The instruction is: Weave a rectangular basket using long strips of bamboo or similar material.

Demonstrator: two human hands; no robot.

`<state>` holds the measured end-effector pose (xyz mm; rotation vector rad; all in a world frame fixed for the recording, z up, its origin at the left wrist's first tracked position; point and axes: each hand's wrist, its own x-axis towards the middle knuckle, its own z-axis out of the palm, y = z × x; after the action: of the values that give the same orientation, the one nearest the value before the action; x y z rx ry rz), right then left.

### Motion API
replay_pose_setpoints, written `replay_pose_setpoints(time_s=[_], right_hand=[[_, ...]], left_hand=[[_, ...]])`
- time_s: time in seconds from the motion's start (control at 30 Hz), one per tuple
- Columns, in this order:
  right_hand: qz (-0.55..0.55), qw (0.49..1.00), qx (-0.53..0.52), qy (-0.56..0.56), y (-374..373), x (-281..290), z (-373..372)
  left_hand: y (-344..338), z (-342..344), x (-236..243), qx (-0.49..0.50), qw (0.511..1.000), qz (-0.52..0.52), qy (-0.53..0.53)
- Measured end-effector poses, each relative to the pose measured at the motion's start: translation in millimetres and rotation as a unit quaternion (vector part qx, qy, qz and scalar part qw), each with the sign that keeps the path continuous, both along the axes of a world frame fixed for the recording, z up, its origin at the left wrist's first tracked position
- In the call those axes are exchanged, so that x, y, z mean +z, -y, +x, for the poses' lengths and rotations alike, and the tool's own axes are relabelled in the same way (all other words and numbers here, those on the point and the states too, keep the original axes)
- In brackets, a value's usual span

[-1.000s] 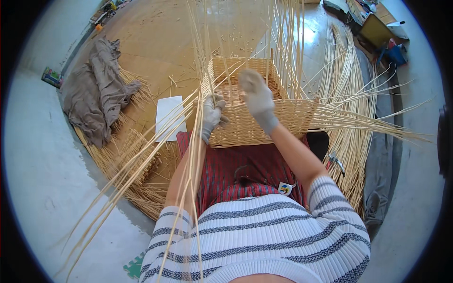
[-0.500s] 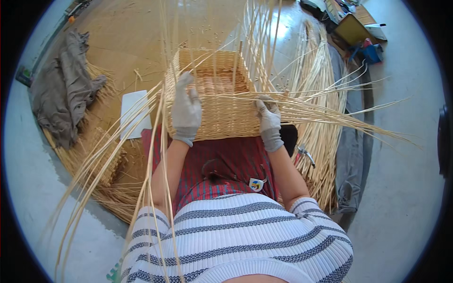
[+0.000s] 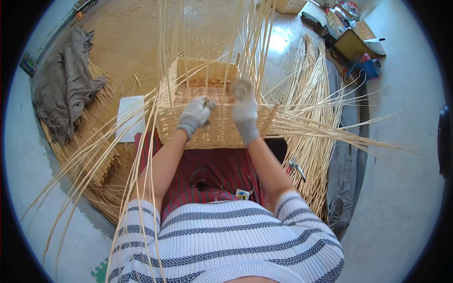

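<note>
A rectangular wicker basket (image 3: 219, 127) rests on my lap, its inside partly seen. Long pale rods stand up from its rim, and others fan out left and right. My left hand (image 3: 195, 114), in a whitish work glove, is closed at the near rim, with the fingers pinched round a thin wicker rod (image 3: 206, 82). To its right, my right hand (image 3: 244, 111), gloved too, is lifted over the same rim among the upright rods. Motion smears its fingers, so I cannot see what they hold.
Bundled rods (image 3: 309, 127) lie to the right beside grey cloth (image 3: 347, 184). A pair of hand cutters (image 3: 296, 167) sits near my right arm. At left are a crumpled grey cloth (image 3: 63, 85), a white sheet (image 3: 130, 118) and a woven piece (image 3: 101, 165). A blue container (image 3: 372, 69) stands far right.
My left hand has come down and right, from raised and spread to pinching at the rim. The right hand has left the rim's right end and moved left and up. The basket sits slightly lower.
</note>
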<state>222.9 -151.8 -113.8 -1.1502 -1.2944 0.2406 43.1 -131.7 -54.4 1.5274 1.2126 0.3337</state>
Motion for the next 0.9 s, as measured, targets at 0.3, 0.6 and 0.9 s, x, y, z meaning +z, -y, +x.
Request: replay_pose_setpoints(time_s=[0.3, 0.6, 0.9], right_hand=[[-0.015, 0.973, 0.019, -0.229, 69.1, 23.9, 21.8], [-0.044, 0.899, -0.286, 0.330, 103.2, 73.2, 90.8], [-0.450, 0.872, -0.112, 0.158, 60.2, 84.1, 125.5]], left_hand=[[-4.4, -4.5, -5.8, 0.089, 0.996, -0.010, 0.015], [48.8, 53.3, 27.6, 0.021, 0.904, 0.424, 0.051], [27.6, 51.0, -22.1, -0.111, 0.939, 0.323, 0.036]])
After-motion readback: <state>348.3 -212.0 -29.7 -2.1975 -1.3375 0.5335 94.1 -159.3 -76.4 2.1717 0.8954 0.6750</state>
